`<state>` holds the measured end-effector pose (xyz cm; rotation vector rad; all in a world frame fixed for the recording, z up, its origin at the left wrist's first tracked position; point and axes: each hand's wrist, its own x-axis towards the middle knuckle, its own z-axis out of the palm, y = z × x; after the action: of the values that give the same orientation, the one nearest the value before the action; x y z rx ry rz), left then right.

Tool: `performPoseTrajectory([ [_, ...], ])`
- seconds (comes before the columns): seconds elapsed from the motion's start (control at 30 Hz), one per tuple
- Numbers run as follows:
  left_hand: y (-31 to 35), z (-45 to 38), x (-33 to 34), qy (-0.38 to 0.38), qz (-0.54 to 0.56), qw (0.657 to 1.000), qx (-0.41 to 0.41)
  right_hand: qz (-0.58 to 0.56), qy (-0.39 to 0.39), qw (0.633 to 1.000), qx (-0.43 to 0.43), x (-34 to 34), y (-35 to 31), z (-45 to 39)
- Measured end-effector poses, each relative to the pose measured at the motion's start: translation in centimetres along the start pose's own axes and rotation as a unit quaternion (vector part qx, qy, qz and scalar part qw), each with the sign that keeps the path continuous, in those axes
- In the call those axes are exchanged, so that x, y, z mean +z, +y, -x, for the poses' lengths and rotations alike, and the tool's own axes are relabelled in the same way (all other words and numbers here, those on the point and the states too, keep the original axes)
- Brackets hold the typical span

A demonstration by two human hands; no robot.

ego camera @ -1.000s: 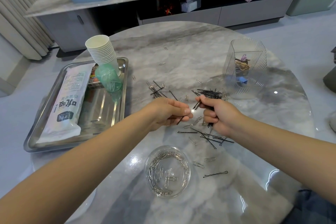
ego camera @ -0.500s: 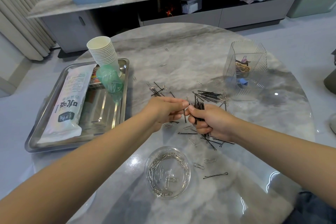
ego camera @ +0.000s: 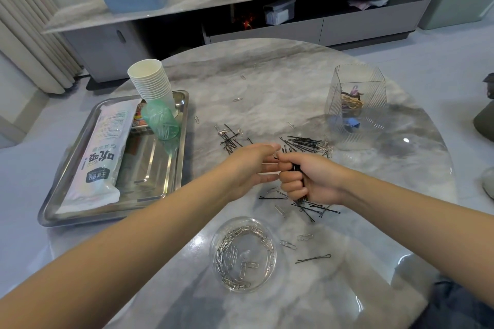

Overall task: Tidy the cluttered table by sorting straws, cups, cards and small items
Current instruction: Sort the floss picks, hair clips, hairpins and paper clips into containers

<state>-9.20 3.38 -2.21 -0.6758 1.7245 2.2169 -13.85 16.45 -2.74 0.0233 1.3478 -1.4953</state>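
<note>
My right hand (ego camera: 307, 179) is a fist around a bunch of black hairpins (ego camera: 298, 168) over the middle of the marble table (ego camera: 280, 88). My left hand (ego camera: 248, 165) sits against it with fingers stretched out and apart, holding nothing I can see. Loose black hairpins (ego camera: 304, 141) lie just beyond the hands, with more hairpins (ego camera: 312, 208) below the right fist and one single hairpin (ego camera: 312, 258) nearer me. A clear bowl of paper clips (ego camera: 243, 254) stands in front of me. Stray paper clips (ego camera: 288, 244) are scattered around.
A steel tray (ego camera: 149, 168) at the left holds a white straw packet (ego camera: 99, 157), a stack of paper cups (ego camera: 151, 83) and a green cup (ego camera: 160, 121). A clear ribbed box (ego camera: 357, 104) with hair ties stands at the right. A low cabinet (ego camera: 240, 8) runs behind.
My left hand passed a hairpin into the right fist and has now spread its fingers. The right hand has shifted slightly left with its bunch.
</note>
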Motion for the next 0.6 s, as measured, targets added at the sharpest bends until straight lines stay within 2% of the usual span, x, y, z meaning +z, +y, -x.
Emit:
performPoseTrajectory([
  [0.1, 0.2, 0.4, 0.1, -0.012, 0.016, 1.000, 0.022, -0.017, -0.046, 0.998, 0.028, 0.4, 0.0, 0.1],
  [0.23, 0.5, 1.1, 0.2, -0.040, -0.029, 0.997, 0.058, -0.085, -0.113, 0.988, 0.064, 1.1, -0.4, 0.8],
  [0.43, 0.2, 1.7, -0.2, -0.083, -0.164, 0.978, 0.098, -0.114, -0.064, 0.989, 0.074, 0.5, -0.1, 0.8],
  [0.6, -0.2, 1.5, -0.9, -0.140, -0.337, 0.923, 0.120, -0.170, -0.015, 0.985, 0.028, 0.6, -0.4, 1.0],
])
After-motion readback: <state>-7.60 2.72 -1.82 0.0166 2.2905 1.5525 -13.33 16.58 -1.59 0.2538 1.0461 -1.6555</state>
